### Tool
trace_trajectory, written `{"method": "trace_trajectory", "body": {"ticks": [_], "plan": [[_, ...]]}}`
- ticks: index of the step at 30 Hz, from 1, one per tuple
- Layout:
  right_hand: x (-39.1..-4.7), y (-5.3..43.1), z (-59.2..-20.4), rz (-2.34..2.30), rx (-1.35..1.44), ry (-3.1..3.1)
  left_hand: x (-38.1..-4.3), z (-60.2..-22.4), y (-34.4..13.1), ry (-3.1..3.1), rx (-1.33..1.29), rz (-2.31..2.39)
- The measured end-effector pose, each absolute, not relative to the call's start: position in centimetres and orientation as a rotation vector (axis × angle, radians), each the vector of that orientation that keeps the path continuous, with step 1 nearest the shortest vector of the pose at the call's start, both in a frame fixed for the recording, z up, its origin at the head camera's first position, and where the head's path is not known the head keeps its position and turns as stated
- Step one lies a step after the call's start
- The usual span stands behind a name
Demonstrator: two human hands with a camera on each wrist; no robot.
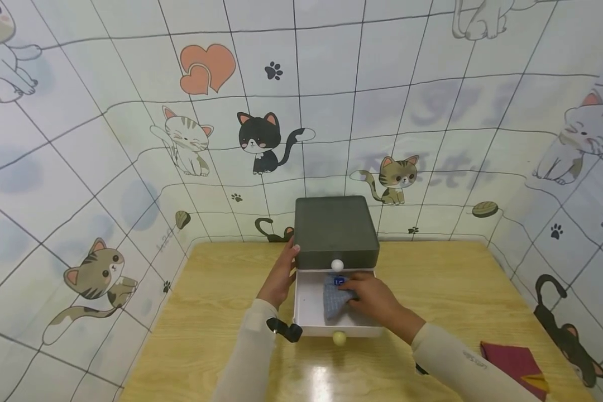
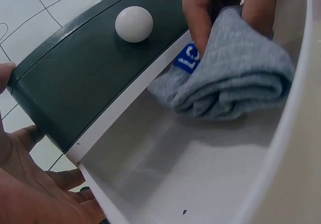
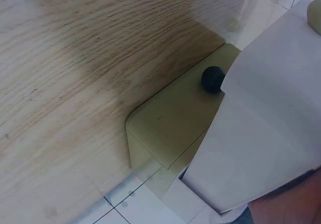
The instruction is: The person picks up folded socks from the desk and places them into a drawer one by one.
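Observation:
A small dark green drawer box (image 1: 336, 229) stands on the table with a white drawer (image 1: 309, 307) pulled out toward me. Inside the drawer, my right hand (image 1: 374, 296) pinches a folded grey-blue sock (image 1: 334, 301) with a blue label. The left wrist view shows the sock (image 2: 241, 63) rolled in layers, its underside near the drawer floor; I cannot tell whether they touch. My left hand (image 1: 281, 273) rests along the box's left side, its fingers (image 2: 30, 136) spread against it. In the right wrist view the sock is hidden; the white drawer's outside (image 3: 266, 118) fills the right.
A maroon and yellow folded cloth (image 1: 512, 363) lies at the table's right, beside my right forearm. The drawer box has a white knob (image 1: 337, 265), a yellow knob (image 1: 339, 338) and, low down, a dark knob (image 3: 213, 79). A cat-patterned wall (image 1: 326, 139) stands behind the table (image 1: 221, 301).

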State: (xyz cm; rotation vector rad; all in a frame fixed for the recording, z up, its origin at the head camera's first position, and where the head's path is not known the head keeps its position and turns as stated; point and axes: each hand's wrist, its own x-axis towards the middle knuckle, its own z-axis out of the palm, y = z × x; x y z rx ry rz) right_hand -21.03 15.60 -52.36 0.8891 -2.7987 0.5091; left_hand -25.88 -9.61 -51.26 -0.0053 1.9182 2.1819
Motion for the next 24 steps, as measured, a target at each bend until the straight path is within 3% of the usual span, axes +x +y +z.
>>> {"method": "trace_trajectory", "body": {"ticks": [24], "plan": [[-20.89,14.64,-51.99,0.268,0.890,-2.879,-26.13,-51.28,-9.54,1.896,-0.034,2.202]]}}
